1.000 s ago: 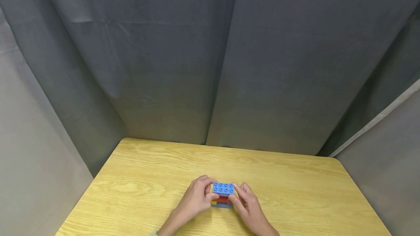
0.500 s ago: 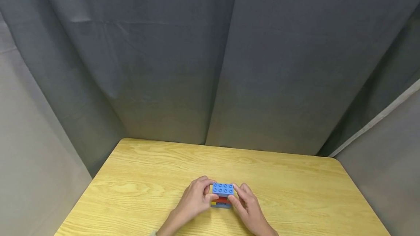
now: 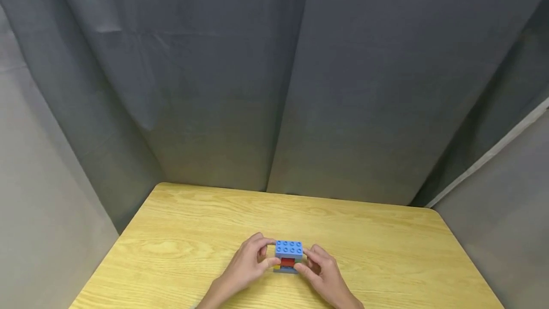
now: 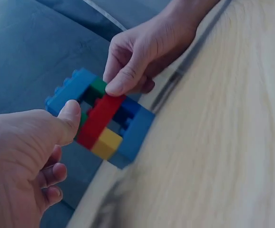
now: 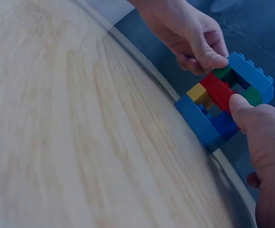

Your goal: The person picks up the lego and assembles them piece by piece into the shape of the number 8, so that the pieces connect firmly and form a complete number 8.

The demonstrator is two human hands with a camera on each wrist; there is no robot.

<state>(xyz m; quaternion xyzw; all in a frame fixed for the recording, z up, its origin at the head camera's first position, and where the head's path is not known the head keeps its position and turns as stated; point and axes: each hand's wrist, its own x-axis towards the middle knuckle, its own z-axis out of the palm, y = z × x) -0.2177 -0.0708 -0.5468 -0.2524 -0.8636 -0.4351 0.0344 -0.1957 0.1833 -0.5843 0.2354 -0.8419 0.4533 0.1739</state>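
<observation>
A small stack of toy building bricks stands on the table between both hands. Its top is a light blue studded brick (image 3: 289,249). Beneath it, the wrist views show small green bricks (image 5: 253,96), a red brick (image 4: 99,121), a yellow brick (image 4: 107,143) and a dark blue one (image 5: 224,124), all above a blue base brick (image 4: 136,135). My left hand (image 3: 247,260) holds the stack's left side, thumb in front and index finger near the upper back corner. My right hand (image 3: 322,272) grips the right side, its thumb over the red brick's end. The stack's back is hidden.
The wood-grain table (image 3: 206,213) extends around the hands to a rounded far edge. Dark grey curtains (image 3: 214,85) hang behind it, with lighter grey panels (image 3: 43,156) at the sides.
Both thumbs have shifted slightly lower on the stack, uncovering more of the red brick and a green brick at the right. The stack appears slightly further left in the head view.
</observation>
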